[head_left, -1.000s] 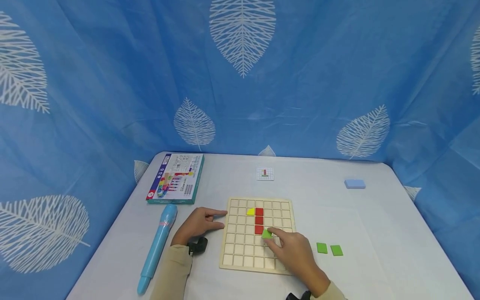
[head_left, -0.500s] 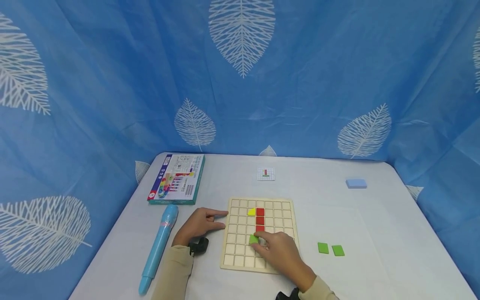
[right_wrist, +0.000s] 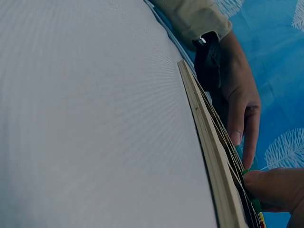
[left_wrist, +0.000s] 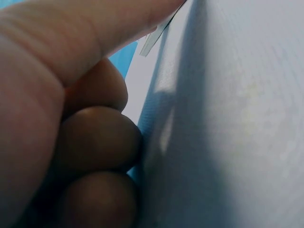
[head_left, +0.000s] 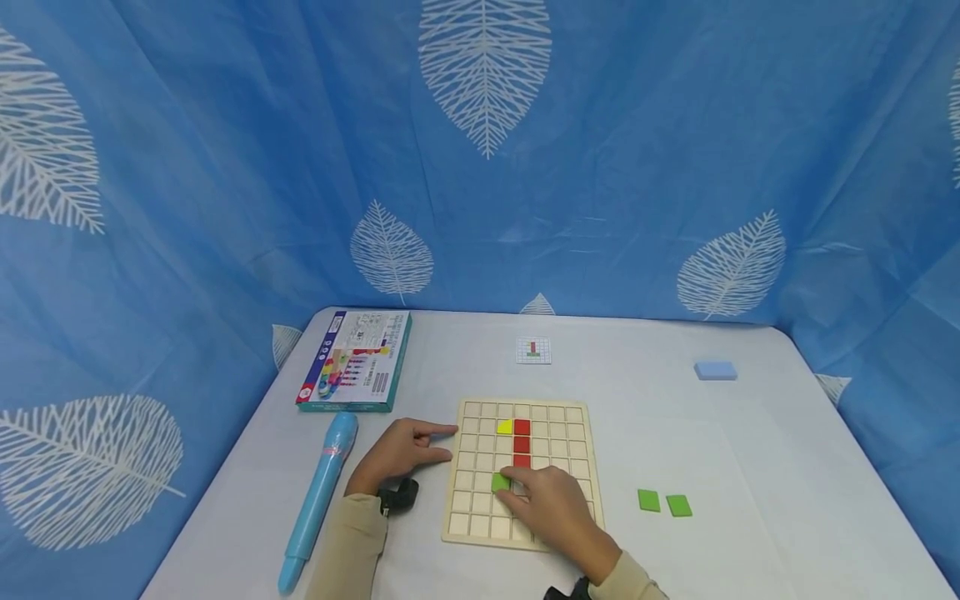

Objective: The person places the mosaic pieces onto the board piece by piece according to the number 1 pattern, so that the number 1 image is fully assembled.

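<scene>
Where the green tile (head_left: 500, 482) is: between the thumb and index finger of the right hand (head_left: 551, 502), at the third column from the left of the grid board (head_left: 481, 503); whether it is fully seated cannot be told.
Right fingers: narrow, pinching the green tile.
Left hand (head_left: 397, 450): index finger and thumb extended and spread, tips at the board's left edge; remaining fingers curled.
Grid board: pale, wood-coloured, flat on the table (head_left: 750, 467).
Red tiles (head_left: 521, 444): three in a single column, the nearest partly covered by the right hand.
Yellow piece (head_left: 505, 427): just left of the farthest red tile.
Loose green tiles (head_left: 648, 500): two, flat, near each other, right of the board.
Printed card (head_left: 534, 351): beyond the board, showing a small coloured figure on a grid.
Box (head_left: 356, 360): far left of the table, printed side up.
Light-blue stick (head_left: 318, 500): lying left of the left forearm.
Blue block (head_left: 716, 371): far right, well apart from the board.
Backdrop (head_left: 600, 142): blue cloth, white leaf prints.
</scene>
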`<state>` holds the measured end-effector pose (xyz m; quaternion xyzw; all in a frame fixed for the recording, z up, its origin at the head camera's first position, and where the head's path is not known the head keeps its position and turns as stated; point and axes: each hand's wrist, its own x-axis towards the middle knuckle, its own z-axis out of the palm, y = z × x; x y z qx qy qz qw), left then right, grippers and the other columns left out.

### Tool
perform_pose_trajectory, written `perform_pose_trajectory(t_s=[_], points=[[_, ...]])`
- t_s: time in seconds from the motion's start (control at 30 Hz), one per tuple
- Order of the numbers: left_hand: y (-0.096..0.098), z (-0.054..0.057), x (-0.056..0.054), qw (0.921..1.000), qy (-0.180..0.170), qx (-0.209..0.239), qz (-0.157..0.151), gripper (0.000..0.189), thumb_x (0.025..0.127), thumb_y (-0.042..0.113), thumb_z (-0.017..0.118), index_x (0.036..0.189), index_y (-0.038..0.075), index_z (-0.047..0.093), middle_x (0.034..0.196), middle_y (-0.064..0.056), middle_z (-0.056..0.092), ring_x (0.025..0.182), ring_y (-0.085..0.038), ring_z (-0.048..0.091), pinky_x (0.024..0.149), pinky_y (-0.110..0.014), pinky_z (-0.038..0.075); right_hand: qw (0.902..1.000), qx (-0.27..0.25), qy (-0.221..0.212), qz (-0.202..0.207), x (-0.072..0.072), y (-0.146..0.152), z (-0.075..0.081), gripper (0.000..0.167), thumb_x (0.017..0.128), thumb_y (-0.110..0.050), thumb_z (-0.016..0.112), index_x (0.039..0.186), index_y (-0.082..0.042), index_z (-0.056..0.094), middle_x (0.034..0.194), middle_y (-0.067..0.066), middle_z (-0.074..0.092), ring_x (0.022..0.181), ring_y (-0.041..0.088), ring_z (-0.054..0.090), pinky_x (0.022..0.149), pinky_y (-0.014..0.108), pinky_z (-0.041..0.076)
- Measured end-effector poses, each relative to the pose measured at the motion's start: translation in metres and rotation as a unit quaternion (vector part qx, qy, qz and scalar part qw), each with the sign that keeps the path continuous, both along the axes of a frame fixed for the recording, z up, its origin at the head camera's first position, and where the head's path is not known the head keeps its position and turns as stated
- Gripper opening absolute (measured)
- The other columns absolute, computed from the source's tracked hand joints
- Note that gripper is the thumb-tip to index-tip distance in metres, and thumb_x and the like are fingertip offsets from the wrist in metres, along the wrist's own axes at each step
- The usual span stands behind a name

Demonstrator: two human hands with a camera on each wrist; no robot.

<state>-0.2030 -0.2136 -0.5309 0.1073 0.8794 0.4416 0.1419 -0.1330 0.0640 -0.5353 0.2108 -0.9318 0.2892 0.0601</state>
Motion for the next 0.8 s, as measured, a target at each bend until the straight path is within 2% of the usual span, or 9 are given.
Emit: perform_pose_trajectory(t_s=[0.07,0.3,0.63,0.8], points=[[-0.0004,0.0004,0.0001,1.0,-0.003,0.002,0.0,0.041,0.086,0.029,0.084,0.126,0.023,0.075,0.057,0.005,0.039,0.053,-0.011,0.035,0.05,-0.024,0.027,1.0,0.0,-0.004,-0.002,-0.0004,-0.0006,0.0001,0.027,0.089,-0.039,0.079,0.106,-0.019,0.081,0.061,-0.011,0.065,0.053,-0.003,0.042,0.053,0.022,0.038],[-0.0011,0.0008,-0.0014,1.0,0.005,0.0,-0.004,0.042,0.087,0.03,0.083,0.127,0.022,0.075,0.057,0.005,0.039,0.053,-0.011,0.035,0.051,-0.024,0.028,0.9994,-0.003,-0.032,-0.009,-0.0029,-0.0019,0.0008,0.029,0.089,-0.038,0.079,0.11,-0.018,0.08,0.048,-0.022,0.045,0.045,-0.002,0.034,0.046,0.022,0.029],[-0.0009,0.0018,-0.0011,1.0,0.002,-0.002,-0.007,0.042,0.086,0.029,0.084,0.127,0.021,0.075,0.057,0.005,0.038,0.055,-0.013,0.034,0.052,-0.025,0.029,0.999,-0.01,-0.04,-0.015,-0.0014,-0.0003,0.0016,0.03,0.089,-0.038,0.079,0.111,-0.017,0.079,0.046,-0.023,0.037,0.045,-0.002,0.029,0.045,0.022,0.026],[-0.001,0.0013,-0.001,1.0,0.002,-0.002,-0.004,0.042,0.086,0.029,0.084,0.126,0.021,0.075,0.058,0.005,0.038,0.055,-0.012,0.034,0.052,-0.025,0.029,0.9993,-0.015,-0.032,-0.011,0.0005,0.0011,0.003,0.028,0.089,-0.036,0.079,0.11,-0.017,0.08,0.048,-0.023,0.042,0.048,-0.002,0.032,0.047,0.023,0.029]])
